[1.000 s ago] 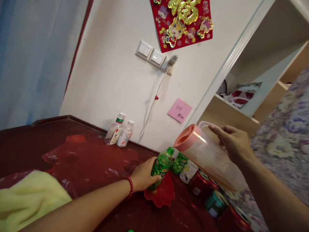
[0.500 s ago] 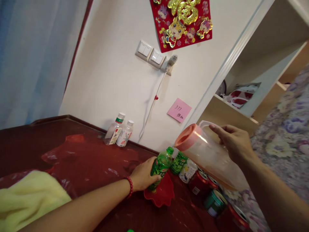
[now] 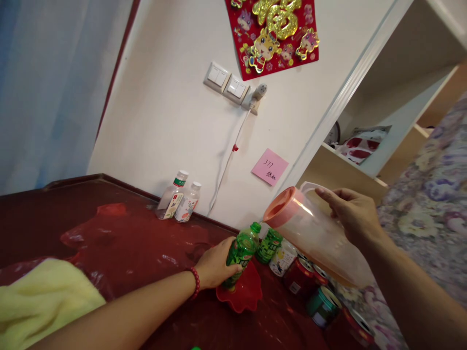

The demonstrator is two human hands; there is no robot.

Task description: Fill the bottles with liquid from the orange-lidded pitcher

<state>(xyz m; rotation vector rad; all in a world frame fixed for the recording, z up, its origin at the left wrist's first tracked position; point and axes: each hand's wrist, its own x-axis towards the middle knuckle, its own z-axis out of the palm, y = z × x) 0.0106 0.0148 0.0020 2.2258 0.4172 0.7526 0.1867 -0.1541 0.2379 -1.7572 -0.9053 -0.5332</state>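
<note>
My left hand [image 3: 215, 266] is wrapped round a green plastic bottle [image 3: 242, 253], which stands in a red scalloped dish [image 3: 245, 293]. By its pale handle my right hand [image 3: 352, 214] holds a translucent pitcher [image 3: 310, 233] with an orange lid. The pitcher is tilted to the left, its lid end close beside the bottle's neck. A little brownish liquid lies along the pitcher's lower side. Whether any liquid passes from it to the bottle, I cannot tell.
Along the right stand a green bottle [image 3: 269, 245], a white patterned bottle [image 3: 283, 258], and several drink cans, one of them green [image 3: 323, 305]. Two clear bottles [image 3: 187, 203] stand by the wall. A yellow towel [image 3: 47, 306] lies on the dark red table [image 3: 138, 233] at left.
The view has shifted very slightly. Both hands keep their holds, and the pitcher stays tilted at the bottle's neck.
</note>
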